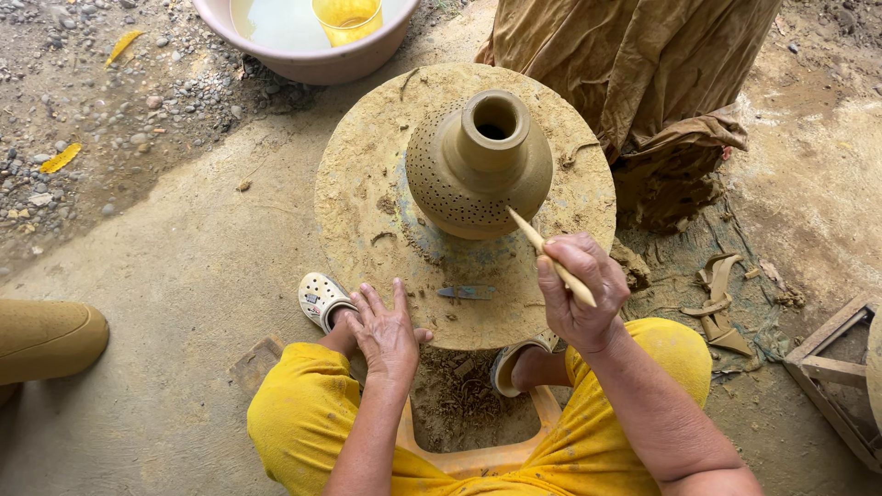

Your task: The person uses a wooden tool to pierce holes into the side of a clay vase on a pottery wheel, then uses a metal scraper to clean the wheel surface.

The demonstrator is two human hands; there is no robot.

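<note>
Clay vase (478, 165) is set upright near the middle of the round turntable (367, 193), its belly pierced with small holes. Wooden stick (551, 259) is pinched in the right hand (581, 292), fingers closed round it; its tip is held against the vase's lower right side. Left hand (386, 331) is laid flat, fingers spread, on the turntable's near edge, apart from the vase. Small blade (467, 292) is seen lying between the hands.
</note>
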